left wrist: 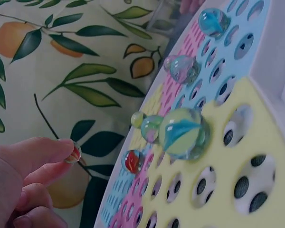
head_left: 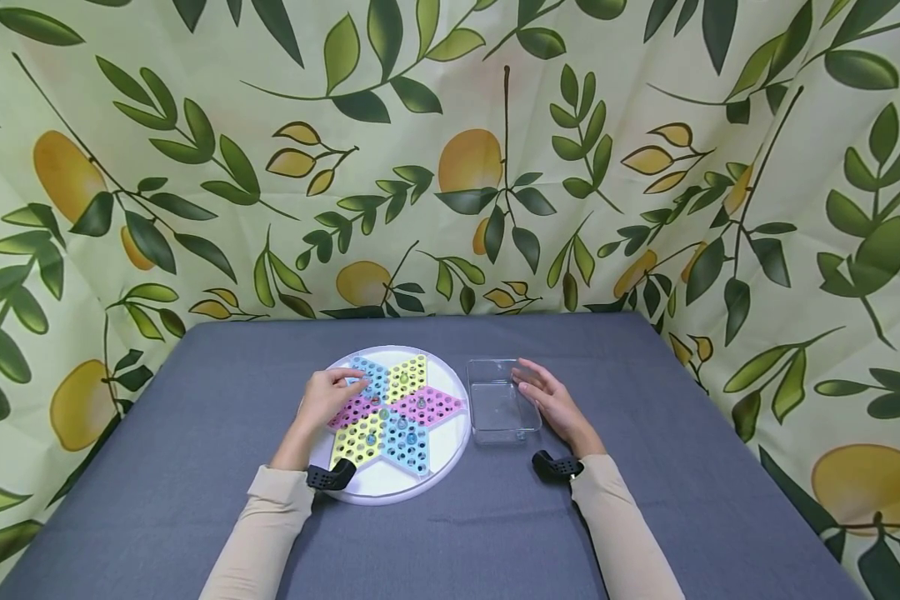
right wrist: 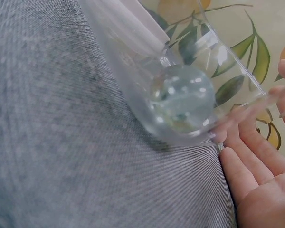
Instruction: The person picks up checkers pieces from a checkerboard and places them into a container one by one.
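My left hand point(head_left: 326, 401) is over the left part of a round white Chinese checkers board point(head_left: 446, 446). Its thumb and finger pinch a clear marble point(left wrist: 75, 153) with an orange-red swirl, seen in the left wrist view. Several marbles sit in the board's holes, among them a large green-and-blue one point(left wrist: 184, 134) and a red one point(left wrist: 132, 161). My right hand point(head_left: 558, 406) rests at the right side of a clear plastic box point(head_left: 487, 439), fingers loosely extended against its wall and rim. Inside the box, the right wrist view shows a pale clear marble point(right wrist: 183, 97) near a corner.
The board's star has blue, yellow and pink points. The box stands just right of the board on a grey-blue tablecloth point(head_left: 600, 350). A leaf-and-fruit patterned curtain point(head_left: 420, 167) hangs behind the table and along its sides.
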Demonstrator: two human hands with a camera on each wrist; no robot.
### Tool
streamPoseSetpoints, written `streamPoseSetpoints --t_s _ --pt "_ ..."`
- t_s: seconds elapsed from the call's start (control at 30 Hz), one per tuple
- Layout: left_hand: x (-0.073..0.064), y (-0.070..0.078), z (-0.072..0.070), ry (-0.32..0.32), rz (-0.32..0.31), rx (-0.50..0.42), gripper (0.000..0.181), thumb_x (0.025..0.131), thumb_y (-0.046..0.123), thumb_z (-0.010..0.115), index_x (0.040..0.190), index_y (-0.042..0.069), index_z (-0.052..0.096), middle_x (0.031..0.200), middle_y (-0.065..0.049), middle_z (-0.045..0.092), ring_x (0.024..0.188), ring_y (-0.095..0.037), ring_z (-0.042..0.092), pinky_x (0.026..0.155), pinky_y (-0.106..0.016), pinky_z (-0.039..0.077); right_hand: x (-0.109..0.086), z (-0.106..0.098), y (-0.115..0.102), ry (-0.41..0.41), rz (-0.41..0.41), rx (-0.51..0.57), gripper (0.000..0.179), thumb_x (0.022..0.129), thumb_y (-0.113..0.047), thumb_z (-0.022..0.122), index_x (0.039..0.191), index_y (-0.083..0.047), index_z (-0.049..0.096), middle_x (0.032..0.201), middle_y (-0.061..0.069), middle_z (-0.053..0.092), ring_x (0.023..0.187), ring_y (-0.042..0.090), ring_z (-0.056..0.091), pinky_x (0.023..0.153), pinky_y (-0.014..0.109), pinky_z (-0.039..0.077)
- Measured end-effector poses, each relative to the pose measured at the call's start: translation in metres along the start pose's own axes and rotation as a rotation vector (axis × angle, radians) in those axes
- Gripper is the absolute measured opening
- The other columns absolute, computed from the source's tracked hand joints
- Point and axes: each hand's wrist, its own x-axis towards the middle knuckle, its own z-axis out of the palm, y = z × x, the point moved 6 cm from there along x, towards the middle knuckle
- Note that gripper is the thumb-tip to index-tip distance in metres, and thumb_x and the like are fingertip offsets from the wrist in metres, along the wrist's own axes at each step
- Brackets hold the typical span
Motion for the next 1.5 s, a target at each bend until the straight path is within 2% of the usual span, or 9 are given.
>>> streamPoseSetpoints --t_s 0.17,0.23,0.53,0.67,0.73,0.83,1.0,1.23,1.5 --pt "-0.002 0.006 0.007 -0.027 0.014 -0.03 0.033 0.087 0.021 0.069 0.112 0.0 0.069 0.047 0.011 0.027 0.044 -0.004 0.024 0.046 -0.019 0.024 0.0 0.0 -0.001 0.003 -0.006 0.018 0.062 0.097 -0.016 0.055 0.15 -0.004 0.027 0.154 0.026 0.031 0.144 0.032 0.032 0.095 0.005 0.041" --pt "-0.003 0.009 0.01 -0.033 0.013 -0.044 0.033 0.087 0.021 0.069 0.112 0.0 0.069 0.047 0.01 0.026 0.044 -0.004 0.022 0.044 -0.019 0.022 0.0 0.001 -0.002 0.001 -0.009 0.017 0.061 0.097 -0.016 0.055 0.15 -0.004 0.026 0.154 0.026 0.031 0.144 0.037 0.027 0.095 0.005 0.041" --pt "-0.008 0.02 0.02 -0.071 0.017 -0.106 0.033 0.087 0.022 0.069 0.113 0.001 0.069 0.047 0.01 0.025 0.043 -0.004 0.022 0.043 -0.018 0.023 0.0 -0.001 0.0 0.005 0.0 0.005 0.061 0.097 -0.017 0.056 0.15 -0.005 0.027 0.154 0.025 0.032 0.142 0.026 0.037 0.095 0.005 0.041" --pt "-0.01 0.026 0.024 -0.087 0.029 -0.14 0.033 0.087 0.022 0.069 0.113 0.0 0.069 0.047 0.011 0.025 0.042 -0.003 0.022 0.043 -0.018 0.023 -0.001 -0.001 0.0 0.007 0.005 0.003 0.061 0.097 -0.017 0.056 0.15 -0.005 0.027 0.154 0.024 0.032 0.134 0.01 0.046 0.095 0.005 0.041" --pt "-0.011 0.028 0.026 -0.094 0.037 -0.141 0.034 0.088 0.023 0.069 0.113 0.0 0.068 0.047 0.011 0.025 0.042 -0.003 0.022 0.043 -0.017 0.023 -0.001 -0.001 0.0 0.006 0.008 0.006 0.061 0.097 -0.016 0.056 0.15 -0.005 0.027 0.154 0.024 0.032 0.132 0.006 0.047 0.095 0.005 0.041" --pt "-0.011 0.032 0.028 -0.102 0.045 -0.142 0.033 0.088 0.023 0.069 0.113 0.001 0.069 0.047 0.011 0.024 0.042 -0.004 0.021 0.043 -0.018 0.022 -0.002 -0.001 0.0 0.008 0.011 0.002 0.061 0.097 -0.016 0.056 0.15 -0.005 0.027 0.154 0.024 0.032 0.138 0.016 0.044 0.095 0.005 0.04" --pt "-0.012 0.036 0.034 -0.119 0.028 -0.166 0.033 0.088 0.023 0.069 0.114 0.003 0.069 0.049 0.01 0.024 0.044 -0.005 0.022 0.044 -0.017 0.025 -0.002 0.0 0.0 0.006 0.016 -0.004 0.061 0.097 -0.017 0.055 0.151 -0.006 0.027 0.154 0.025 0.032 0.145 0.036 0.027 0.094 0.004 0.04" --pt "-0.012 0.044 0.042 -0.131 0.043 -0.175 0.03 0.088 0.023 0.07 0.112 0.004 0.07 0.05 0.009 0.025 0.045 -0.006 0.022 0.044 -0.017 0.024 -0.002 0.0 -0.001 0.003 0.013 -0.009 0.06 0.098 -0.017 0.054 0.15 -0.005 0.027 0.154 0.024 0.032 0.145 0.038 0.027 0.095 0.005 0.04" --pt "-0.015 0.051 0.048 -0.131 0.039 -0.138 0.027 0.087 0.022 0.07 0.109 0.007 0.071 0.05 0.009 0.025 0.046 -0.006 0.022 0.044 -0.018 0.021 -0.001 0.001 -0.001 0.001 0.012 0.002 0.06 0.098 -0.015 0.054 0.15 -0.005 0.027 0.154 0.025 0.032 0.145 0.037 0.027 0.095 0.005 0.04"
